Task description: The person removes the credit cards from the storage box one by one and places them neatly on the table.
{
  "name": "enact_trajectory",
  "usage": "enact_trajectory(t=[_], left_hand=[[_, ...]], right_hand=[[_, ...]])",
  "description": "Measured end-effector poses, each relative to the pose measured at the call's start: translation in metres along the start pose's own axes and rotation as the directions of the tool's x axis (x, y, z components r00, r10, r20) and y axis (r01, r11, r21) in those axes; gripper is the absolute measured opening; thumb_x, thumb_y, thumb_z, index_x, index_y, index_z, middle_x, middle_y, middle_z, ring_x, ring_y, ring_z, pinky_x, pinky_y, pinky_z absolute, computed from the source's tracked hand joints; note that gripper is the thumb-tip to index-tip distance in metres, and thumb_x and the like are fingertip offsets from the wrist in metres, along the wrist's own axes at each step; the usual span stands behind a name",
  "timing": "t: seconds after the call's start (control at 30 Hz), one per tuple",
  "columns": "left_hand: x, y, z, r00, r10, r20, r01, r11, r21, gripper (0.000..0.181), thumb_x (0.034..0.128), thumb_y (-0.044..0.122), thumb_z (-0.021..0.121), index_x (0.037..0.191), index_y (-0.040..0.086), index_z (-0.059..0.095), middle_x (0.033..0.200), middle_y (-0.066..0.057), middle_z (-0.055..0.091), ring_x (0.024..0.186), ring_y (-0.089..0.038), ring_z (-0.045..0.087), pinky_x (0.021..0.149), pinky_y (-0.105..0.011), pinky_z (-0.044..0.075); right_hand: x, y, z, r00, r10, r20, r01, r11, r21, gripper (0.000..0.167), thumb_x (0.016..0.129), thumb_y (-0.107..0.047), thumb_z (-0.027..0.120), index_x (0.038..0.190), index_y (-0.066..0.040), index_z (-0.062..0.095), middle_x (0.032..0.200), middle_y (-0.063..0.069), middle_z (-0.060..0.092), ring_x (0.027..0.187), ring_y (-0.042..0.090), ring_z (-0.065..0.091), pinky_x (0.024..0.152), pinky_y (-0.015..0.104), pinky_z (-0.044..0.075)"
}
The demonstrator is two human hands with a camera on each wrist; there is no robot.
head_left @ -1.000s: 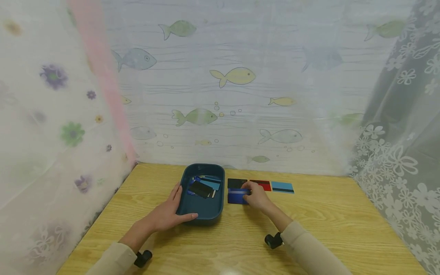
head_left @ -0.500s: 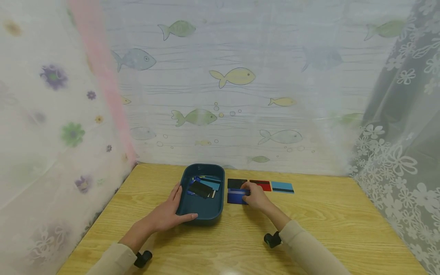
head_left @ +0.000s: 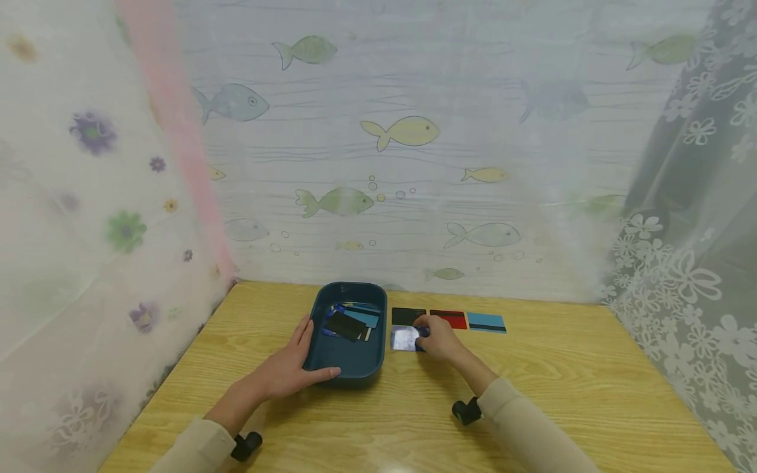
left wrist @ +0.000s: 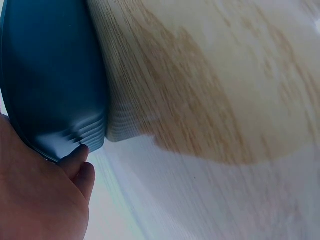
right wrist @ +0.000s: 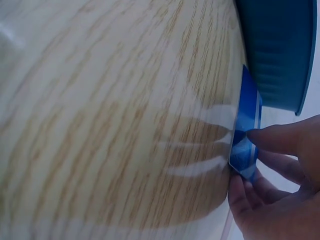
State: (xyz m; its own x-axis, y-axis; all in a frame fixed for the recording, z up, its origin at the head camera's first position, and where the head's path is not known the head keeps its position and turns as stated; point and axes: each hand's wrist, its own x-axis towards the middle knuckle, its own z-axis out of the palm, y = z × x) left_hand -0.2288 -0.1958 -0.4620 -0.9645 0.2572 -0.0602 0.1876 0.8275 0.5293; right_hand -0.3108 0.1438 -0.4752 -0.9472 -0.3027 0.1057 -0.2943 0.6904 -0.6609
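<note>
My left hand (head_left: 290, 368) rests against the left side and near-left corner of a dark blue plastic bin (head_left: 355, 368), its thumb along the front rim. Several cards lie in a loose pile inside, with a black card (head_left: 344, 326) on top and a light blue card (head_left: 369, 318) beneath. To the right of the bin, my right hand (head_left: 440, 338) pinches the right end of a blue card (head_left: 405, 339), which shows a whitish glare. In the right wrist view the blue card (right wrist: 246, 117) sits at the tabletop beside the bin's wall, with thumb and fingers on its end.
Behind the pinched card, a row on the wooden table (head_left: 562, 381) holds a black card (head_left: 408, 315), a red card (head_left: 454, 320) and a light blue card with a dark stripe (head_left: 487, 322). A fish-print curtain (head_left: 408, 131) hangs along the table's back edge.
The blue card has tilted slightly in my right hand, its face turning from blue with a pale stripe to a bright glare. The left hand and bin have not moved.
</note>
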Motion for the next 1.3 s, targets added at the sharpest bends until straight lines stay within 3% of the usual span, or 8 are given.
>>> enact_trajectory(t=[0.6, 1.3], left_hand=[[0.0017, -0.0024, 0.0010, 1.000, -0.002, 0.003, 0.002, 1.000, -0.009, 0.127, 0.0815, 0.083, 0.061, 0.165, 0.014, -0.005, 0.172, -0.005, -0.010, 0.138, -0.041, 0.049, 0.105, -0.059, 0.044], [0.0005, -0.0001, 0.0007, 1.000, -0.006, 0.002, 0.006, 1.000, -0.014, 0.126, 0.0824, 0.080, 0.063, 0.165, 0.013, -0.004, 0.172, -0.006, -0.009, 0.139, -0.041, 0.048, 0.105, -0.059, 0.044]], right_hand=[[-0.0027, -0.0037, 0.0007, 1.000, 0.009, 0.015, -0.009, 1.000, 0.010, 0.028, 0.094, 0.005, 0.064, 0.121, 0.005, 0.068, 0.126, 0.021, 0.063, 0.126, 0.042, 0.056, 0.104, 0.056, 0.046], [-0.0007, -0.0016, 0.0029, 1.000, -0.014, 0.019, 0.014, 1.000, -0.020, 0.028, 0.090, 0.009, 0.064, 0.118, 0.009, 0.068, 0.120, 0.022, 0.062, 0.119, 0.043, 0.058, 0.103, 0.055, 0.047]])
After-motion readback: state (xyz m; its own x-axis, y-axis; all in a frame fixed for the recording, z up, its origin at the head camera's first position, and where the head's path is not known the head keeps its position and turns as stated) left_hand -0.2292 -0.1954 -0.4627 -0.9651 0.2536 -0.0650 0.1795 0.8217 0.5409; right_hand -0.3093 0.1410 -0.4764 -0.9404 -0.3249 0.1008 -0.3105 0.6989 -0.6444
